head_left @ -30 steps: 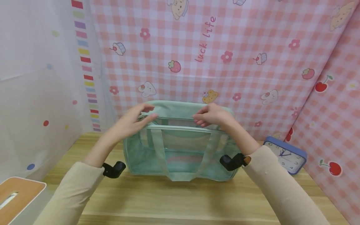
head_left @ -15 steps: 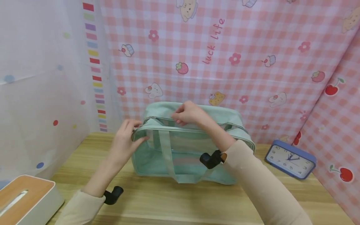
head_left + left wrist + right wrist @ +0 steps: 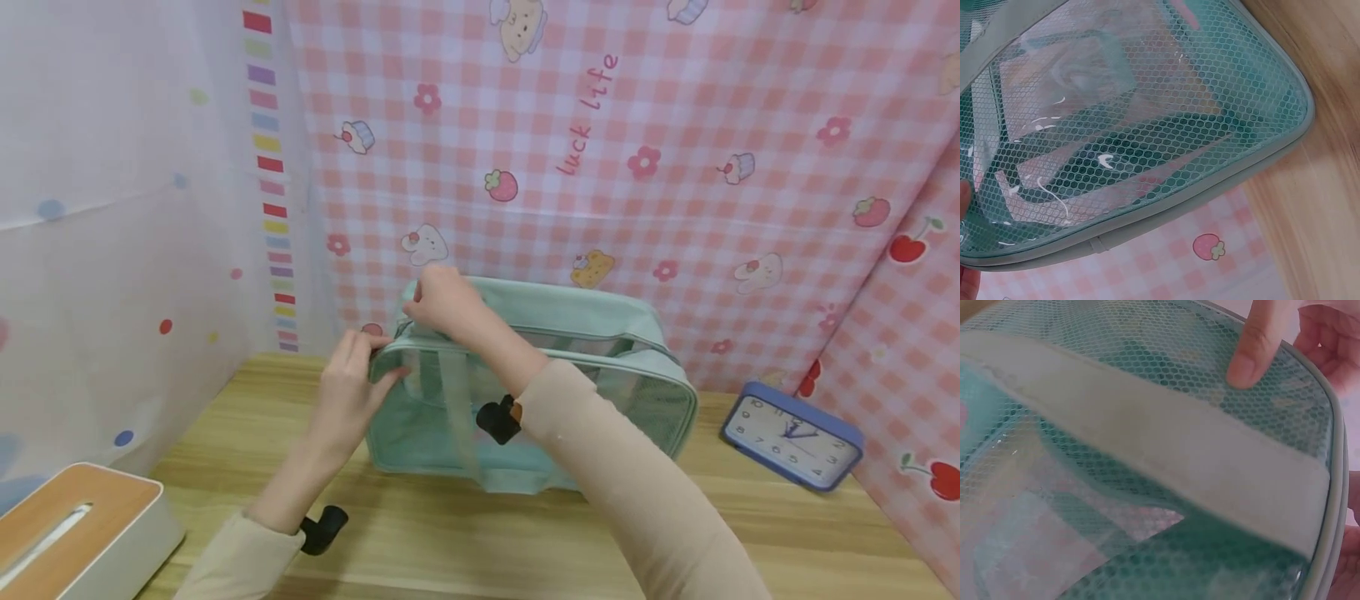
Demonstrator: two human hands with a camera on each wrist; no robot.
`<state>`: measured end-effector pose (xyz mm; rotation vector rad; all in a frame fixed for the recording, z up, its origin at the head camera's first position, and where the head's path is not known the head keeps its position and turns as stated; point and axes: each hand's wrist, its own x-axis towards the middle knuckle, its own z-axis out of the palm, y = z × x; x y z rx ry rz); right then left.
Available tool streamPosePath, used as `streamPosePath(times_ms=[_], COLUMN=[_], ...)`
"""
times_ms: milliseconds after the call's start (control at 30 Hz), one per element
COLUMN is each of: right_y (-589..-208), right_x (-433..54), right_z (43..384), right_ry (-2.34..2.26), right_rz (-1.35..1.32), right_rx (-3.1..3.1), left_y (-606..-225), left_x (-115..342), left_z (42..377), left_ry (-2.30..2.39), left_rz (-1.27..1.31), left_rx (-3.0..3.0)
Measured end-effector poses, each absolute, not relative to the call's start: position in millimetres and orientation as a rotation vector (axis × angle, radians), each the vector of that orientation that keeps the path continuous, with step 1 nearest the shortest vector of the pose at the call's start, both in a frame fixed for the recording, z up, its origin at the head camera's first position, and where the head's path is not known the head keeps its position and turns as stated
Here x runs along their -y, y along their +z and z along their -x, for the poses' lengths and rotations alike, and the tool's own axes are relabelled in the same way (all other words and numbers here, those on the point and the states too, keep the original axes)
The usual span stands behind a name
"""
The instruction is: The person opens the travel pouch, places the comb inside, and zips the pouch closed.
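Note:
A mint-green handbag (image 3: 652, 408) with clear mesh panels and a strap handle stands upright on the table, its top zip opening (image 3: 577, 340) gaping. My left hand (image 3: 348, 400) grips the bag's upper left corner. Its thumb (image 3: 1250, 359) presses the front mesh while the other fingers lie behind the edge. Crossing over the front of the bag, my right hand (image 3: 446, 304) is at the left end of the opening, fingers bent. Whatever its fingertips pinch is hidden; I cannot tell if they hold the zip pull.
A blue-framed clock (image 3: 793, 435) lies tilted back on the table right of the bag. At the front left stands a white tissue box (image 3: 127, 533) with a wood-look lid. A pink checked cloth (image 3: 675, 108) hangs close behind the bag.
My right hand has travelled left along the top of the bag to its left end. My left hand has dropped from above the corner to grip it. The head view has shifted slightly left.

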<state>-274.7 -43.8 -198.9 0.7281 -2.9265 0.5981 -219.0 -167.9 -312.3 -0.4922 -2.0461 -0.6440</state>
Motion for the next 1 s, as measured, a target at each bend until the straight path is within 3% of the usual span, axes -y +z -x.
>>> streamPosePath(times_ms=[500,700,1000], right_y=[-203,-194,-190], right_x=[70,49,21], right_z=[277,280,287], right_ry=[0.129,0.324,0.86], right_rz=[-0.711,-0.685,-0.442], right_rx=[2.952,2.918,3.023], left_y=[-313,-313,-314], left_x=[168,168,167], left_z=[220,220,220], left_ry=[-0.669,-0.677,-0.676], left_rz=[0.488,0.482,0.472], left_rx=[2.035,2.028,2.025])
